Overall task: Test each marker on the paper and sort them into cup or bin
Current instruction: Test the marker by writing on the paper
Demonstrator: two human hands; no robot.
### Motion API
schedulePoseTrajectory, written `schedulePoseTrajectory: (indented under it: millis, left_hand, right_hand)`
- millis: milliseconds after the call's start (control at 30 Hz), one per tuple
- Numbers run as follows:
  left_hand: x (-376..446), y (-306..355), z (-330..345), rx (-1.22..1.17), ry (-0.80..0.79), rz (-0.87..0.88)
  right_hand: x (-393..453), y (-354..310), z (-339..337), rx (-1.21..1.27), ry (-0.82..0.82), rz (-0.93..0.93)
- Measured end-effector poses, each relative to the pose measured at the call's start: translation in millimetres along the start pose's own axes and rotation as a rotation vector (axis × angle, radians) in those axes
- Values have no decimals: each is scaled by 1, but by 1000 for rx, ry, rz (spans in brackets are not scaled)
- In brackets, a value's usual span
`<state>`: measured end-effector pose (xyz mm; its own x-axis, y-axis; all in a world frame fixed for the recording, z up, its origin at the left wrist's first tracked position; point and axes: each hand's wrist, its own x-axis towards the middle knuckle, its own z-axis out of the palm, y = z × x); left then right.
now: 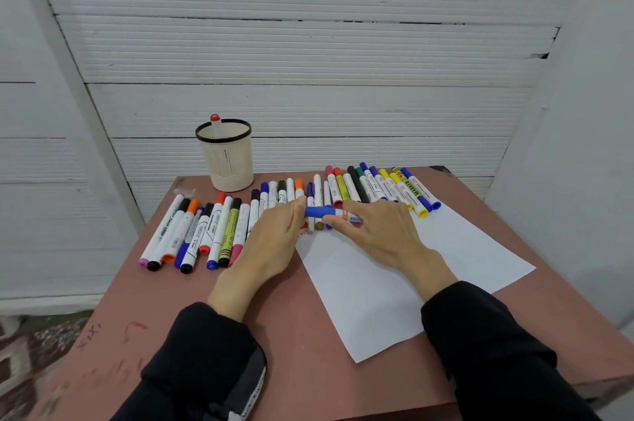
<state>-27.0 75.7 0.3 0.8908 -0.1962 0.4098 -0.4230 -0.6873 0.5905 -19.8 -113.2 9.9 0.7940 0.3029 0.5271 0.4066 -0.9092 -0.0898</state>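
Observation:
A blue-capped marker point(326, 212) is held level above the row of markers point(219, 225) between both hands. My left hand point(271, 238) pinches its blue cap end. My right hand point(380, 228) grips its white barrel. A white sheet of paper point(394, 269) lies on the table under and in front of my right hand. A cream mesh cup point(226, 156) with a black rim stands at the back left and has one red-capped marker point(215, 125) upright in it. No bin is in view.
Several more markers point(384, 187) lie in a row at the back right, partly on the paper. The reddish-brown table point(171, 311) has pen scribbles near its front left. A white panelled wall stands close behind.

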Motion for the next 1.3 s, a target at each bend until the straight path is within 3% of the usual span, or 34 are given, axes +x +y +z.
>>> schedulePoseTrajectory:
  millis: [67,167,233,367,433,667,767,1067,1300]
  left_hand:
    - [-3,-1,-1,28,7,46]
    - [1,-4,-5,-82,126,-30]
    - [6,-6,-8,-223,258,-125]
    - [12,-12,-8,-394,389,-277]
    - [12,-13,-9,-455,416,-339]
    - [12,-13,-17,-490,530,-405]
    - [12,-16,-18,-519,526,-390]
    - [14,-23,-17,-481,509,-354]
    - [15,-26,-16,-470,478,-361]
  right_hand:
    - [1,1,-2,28,-114,64]
    - [2,5,-1,251,-81,145]
    - [2,7,2,507,-67,223]
    - [6,-4,-4,1257,-174,460]
    - [9,-6,-8,1417,-197,508]
    - [5,-5,6,1011,-9,377]
    - [11,-7,8,1117,12,485]
    - [15,-22,22,1273,-189,510]
    - [13,-19,13,1362,-198,591]
